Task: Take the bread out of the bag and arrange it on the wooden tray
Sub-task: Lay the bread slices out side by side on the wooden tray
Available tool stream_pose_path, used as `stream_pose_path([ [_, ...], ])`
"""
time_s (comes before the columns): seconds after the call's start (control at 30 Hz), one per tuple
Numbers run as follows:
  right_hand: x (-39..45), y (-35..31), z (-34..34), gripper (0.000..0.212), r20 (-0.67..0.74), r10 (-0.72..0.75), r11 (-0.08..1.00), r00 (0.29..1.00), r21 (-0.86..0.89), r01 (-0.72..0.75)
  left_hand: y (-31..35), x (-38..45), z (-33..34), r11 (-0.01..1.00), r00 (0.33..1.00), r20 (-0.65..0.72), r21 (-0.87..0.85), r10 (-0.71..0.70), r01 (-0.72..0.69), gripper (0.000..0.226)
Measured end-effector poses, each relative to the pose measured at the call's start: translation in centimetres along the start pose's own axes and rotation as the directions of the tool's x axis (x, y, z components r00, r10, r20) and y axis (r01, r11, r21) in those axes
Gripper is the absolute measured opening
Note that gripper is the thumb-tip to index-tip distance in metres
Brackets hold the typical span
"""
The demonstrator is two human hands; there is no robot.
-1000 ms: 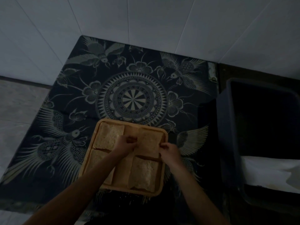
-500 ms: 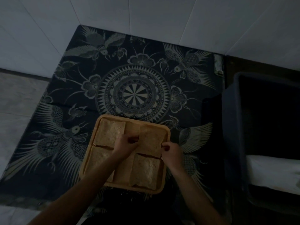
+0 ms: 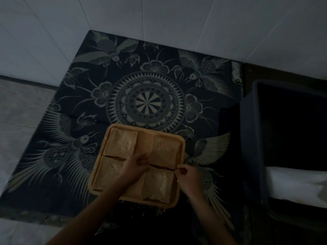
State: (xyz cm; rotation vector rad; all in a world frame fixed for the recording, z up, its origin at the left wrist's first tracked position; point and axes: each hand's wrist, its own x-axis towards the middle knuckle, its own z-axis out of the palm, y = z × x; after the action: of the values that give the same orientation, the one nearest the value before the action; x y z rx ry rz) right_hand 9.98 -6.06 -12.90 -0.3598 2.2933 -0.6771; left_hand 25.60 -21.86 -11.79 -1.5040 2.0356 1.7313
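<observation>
We see four pale bread slices (image 3: 122, 145) filling the wooden tray (image 3: 182, 172) at lower centre. Our left grip (image 3: 134, 167) rests loosely on the middle; our right grip (image 3: 185, 177) pinches closed at the tray's right edge.

Both bare forearms reach in from the bottom edge, the left hand (image 3: 135, 166) lying palm-down with fingers curled and tips pinched together, the right hand (image 3: 186, 180) just beside it, knuckles up, thumb and forefinger nipped at the tips.
</observation>
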Motion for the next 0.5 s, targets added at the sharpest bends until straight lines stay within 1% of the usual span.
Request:
stream_pose_path([
  [0.1,-1.0,0.6,0.4,0.025,0.007,-0.004,1.000,1.000,-0.014,0.004,-0.9,-0.8,0.5,1.000,1.000,-0.013,0.022,-0.019,0.019,0.054],
  [0.2,-1.4,0.7,0.8,0.028,0.035,0.002,0.999,0.999,0.042,-0.003,-1.2,-1.4,0.6,0.999,0.999,-0.029,0.022,-0.025,0.026,0.052],
  [0.37,-1.7,0.6,1.1,0.021,0.006,-0.035,0.997,0.999,0.062,0.034,-1.5,-1.6,0.7,1.000,0.999,-0.039,0.006,-0.024,0.024,0.053],
  [0.5,-1.9,0.5,1.2,0.027,0.009,-0.037,0.997,0.999,0.075,0.036,-1.8,-1.6,0.8,1.000,0.998,-0.064,0.014,-0.005,0.006,0.053],
])
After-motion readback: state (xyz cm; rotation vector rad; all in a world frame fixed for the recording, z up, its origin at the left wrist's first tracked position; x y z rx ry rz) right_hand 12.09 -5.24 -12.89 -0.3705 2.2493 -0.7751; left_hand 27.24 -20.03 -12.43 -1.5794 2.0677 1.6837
